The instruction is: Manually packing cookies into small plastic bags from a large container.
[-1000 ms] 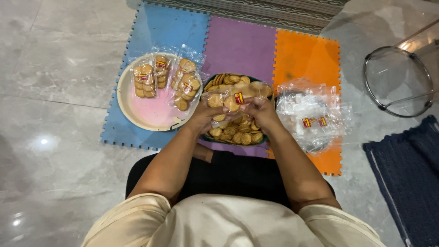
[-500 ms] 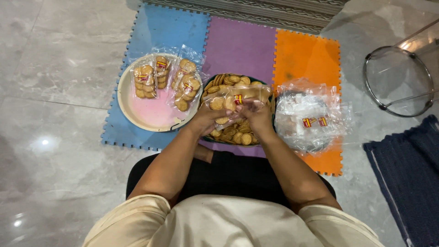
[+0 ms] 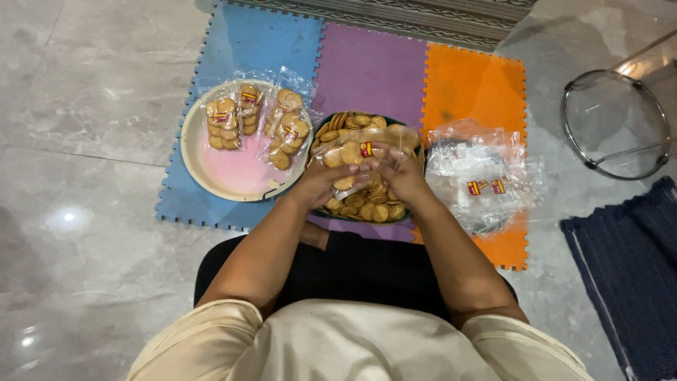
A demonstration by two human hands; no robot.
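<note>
Centre frame, over the bowl of biscuits (image 3: 367,204), left hand (image 3: 321,185) and right hand (image 3: 402,176) both grasp a clear biscuit bag (image 3: 360,149); best kept mouth-up, fingers pinching evenly so nothing spills.

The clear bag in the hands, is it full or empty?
Partly filled: round biscuits show through the clear bag, held by the left hand and right hand over the biscuit bowl.

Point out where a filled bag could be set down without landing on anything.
The round pink plate has bare room on its near half, below the three filled clear bags of biscuits. The purple foam mat tile lies bare beyond the dark bowl of biscuits. It is crowded at the bowl, where both hands hold a bag, and at the pile of empty clear bags.
</note>
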